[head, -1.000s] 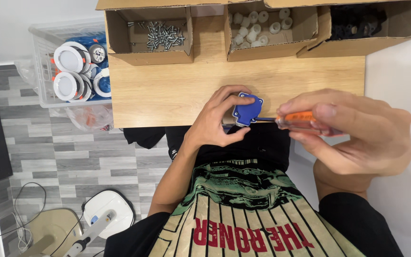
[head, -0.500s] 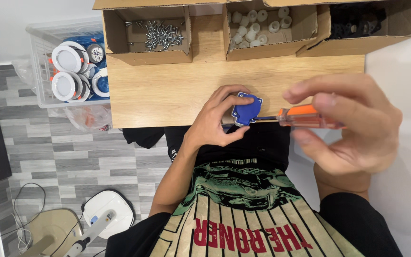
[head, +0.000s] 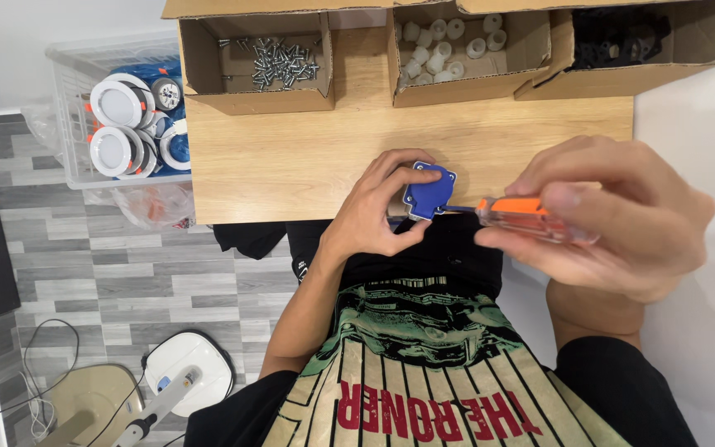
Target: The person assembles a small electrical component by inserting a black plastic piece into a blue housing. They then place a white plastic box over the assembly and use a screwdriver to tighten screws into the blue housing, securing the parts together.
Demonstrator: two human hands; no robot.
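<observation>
My left hand [head: 378,211] grips a small blue square part [head: 429,189] with rounded corners, held at the near edge of the wooden table [head: 291,161]. Fingers wrap its left side and the thumb presses from below. My right hand [head: 614,219] is closed around a screwdriver [head: 527,217] with an orange and clear handle. The screwdriver lies level, its tip against the right side of the blue part.
Three open cardboard boxes line the table's far edge: one with screws [head: 271,62], one with white round parts [head: 448,41], one with black parts [head: 622,37]. A clear bin [head: 72,108] of round white lamps stands left. On the floor sits a white device [head: 188,368].
My right hand has shifted slightly on the screwdriver handle, with fingers turned around it. The blue part and my left hand stay in the same place.
</observation>
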